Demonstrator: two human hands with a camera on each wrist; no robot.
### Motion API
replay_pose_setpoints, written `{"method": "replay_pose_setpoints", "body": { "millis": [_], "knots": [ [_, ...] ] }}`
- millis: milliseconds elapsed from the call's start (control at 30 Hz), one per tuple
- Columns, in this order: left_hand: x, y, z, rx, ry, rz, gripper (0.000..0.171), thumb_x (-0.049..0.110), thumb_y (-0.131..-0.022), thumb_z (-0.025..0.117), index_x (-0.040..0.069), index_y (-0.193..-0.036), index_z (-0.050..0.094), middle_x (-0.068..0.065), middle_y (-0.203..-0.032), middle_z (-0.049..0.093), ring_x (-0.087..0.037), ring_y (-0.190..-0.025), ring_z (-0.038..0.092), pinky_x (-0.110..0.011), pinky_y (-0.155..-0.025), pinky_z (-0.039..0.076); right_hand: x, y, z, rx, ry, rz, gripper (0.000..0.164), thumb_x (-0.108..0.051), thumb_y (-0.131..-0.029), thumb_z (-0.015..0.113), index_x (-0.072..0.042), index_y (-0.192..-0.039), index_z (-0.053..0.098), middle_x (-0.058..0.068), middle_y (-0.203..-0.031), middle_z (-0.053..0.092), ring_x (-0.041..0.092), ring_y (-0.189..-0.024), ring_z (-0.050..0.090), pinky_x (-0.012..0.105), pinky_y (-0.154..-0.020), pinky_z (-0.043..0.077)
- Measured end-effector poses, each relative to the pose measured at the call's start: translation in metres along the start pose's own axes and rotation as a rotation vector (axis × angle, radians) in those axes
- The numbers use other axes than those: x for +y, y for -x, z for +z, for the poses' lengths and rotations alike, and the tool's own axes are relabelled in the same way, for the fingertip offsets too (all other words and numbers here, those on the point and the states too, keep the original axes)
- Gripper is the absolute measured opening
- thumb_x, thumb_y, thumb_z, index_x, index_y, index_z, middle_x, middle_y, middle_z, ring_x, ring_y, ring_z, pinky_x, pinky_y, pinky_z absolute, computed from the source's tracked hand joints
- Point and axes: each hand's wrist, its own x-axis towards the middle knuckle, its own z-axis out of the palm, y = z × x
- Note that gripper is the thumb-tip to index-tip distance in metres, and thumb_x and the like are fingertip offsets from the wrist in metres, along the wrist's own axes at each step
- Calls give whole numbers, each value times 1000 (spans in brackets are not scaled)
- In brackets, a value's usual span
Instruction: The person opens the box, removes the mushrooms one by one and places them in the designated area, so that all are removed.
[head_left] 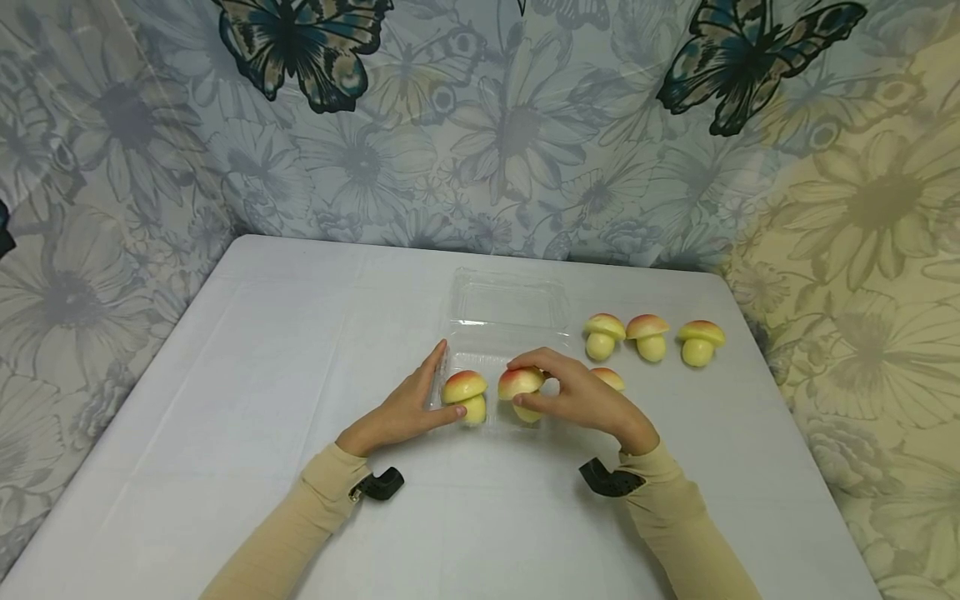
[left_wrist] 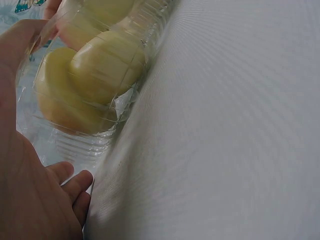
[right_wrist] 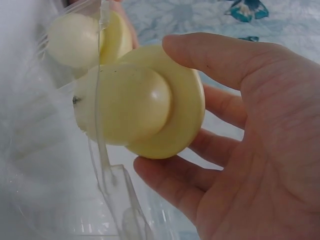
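In the head view, a clear plastic clamshell container (head_left: 491, 360) lies with its lid folded back. One artificial mushroom (head_left: 465, 385), yellow with a reddish cap, sits in its left part. My left hand (head_left: 405, 410) rests against the container's left side, its fingers straight and its thumb by the near edge. My right hand (head_left: 581, 396) holds a second mushroom (head_left: 521, 383) over the container's right part. The right wrist view shows thumb and fingers around the cap, while the round yellow stem (right_wrist: 122, 105) points into the container behind its clear rim (right_wrist: 102, 150).
Three more mushrooms stand in a row at the back right: one near the lid (head_left: 603, 336), a middle one (head_left: 648, 337) and an outer one (head_left: 701, 342). Another mushroom (head_left: 609, 379) is partly hidden behind my right hand. A white cloth covers the table (head_left: 300, 333).
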Motion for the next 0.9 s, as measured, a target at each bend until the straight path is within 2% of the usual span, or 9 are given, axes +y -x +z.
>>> {"method": "replay_pose_setpoints", "body": {
  "millis": [367,533,733,900],
  "knots": [
    [-1,-1,0,1,-4,2,110,54,-90,69,25,-164,-7,-6,-172,4,-26,-159,6,-54,-128,12,-3,3,-7,20,-2,17,46,-25,-90,79,-18,-132,62,-4,-124,67,12,-114,60,32,-99,50],
    [2,0,-1,-4,-9,-5,110,54,-90,69,29,-164,-8,-5,-172,4,-25,-159,6,-53,-128,12,-1,4,-8,21,-12,16,45,-25,-91,78,-21,-132,62,-7,-125,66,10,-114,59,31,-99,49],
    [3,1,-1,-4,-3,-9,110,54,-89,70,28,-164,-8,-5,-172,3,-26,-159,6,-54,-128,13,0,1,-6,20,0,-5,45,-26,-91,78,-20,-133,62,-6,-125,67,11,-113,60,31,-98,50],
    [1,-1,0,-2,-12,-7,110,54,-90,69,26,-164,-7,-5,-172,3,-25,-159,6,-53,-128,13,0,0,-6,41,-12,11,46,-26,-91,78,-19,-134,61,-5,-127,65,11,-115,59,31,-100,50]
  ]
}}
